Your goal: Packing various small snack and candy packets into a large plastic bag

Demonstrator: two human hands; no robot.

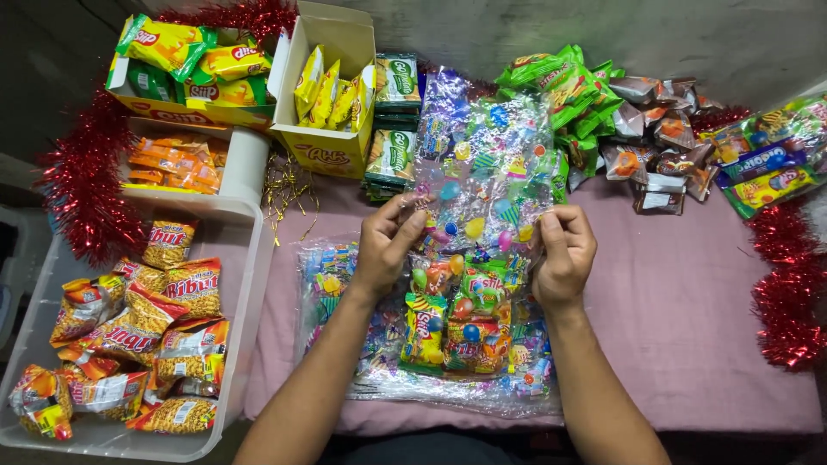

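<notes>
**Both hands pinch a filled party bag over the pink table**

The pink-covered table (689, 327) fills the view. At nine o'clock sits a clear plastic bin (245, 284) of orange and red snack packets (129, 331). At eleven o'clock stand two open yellow cartons (332, 151) of yellow-green packets, with red tinsel (86, 189) trailing beside them. At one o'clock lies a heap of green wafer packs (568, 95), then brown-and-silver packets (663, 146) toward two o'clock.

At the centre lies a stack of clear printed bags (345, 284). Over it, the balloon-printed cellophane bag (482, 250) is held, its top reaching toward twelve o'clock, small snack packs showing in its lower half.

The left hand (388, 241) is closed on the bag's edge at nine o'clock, thumb and fingers pinched. The right hand (562, 254) grips the opposite edge at three o'clock, fingers curled tight.
</notes>
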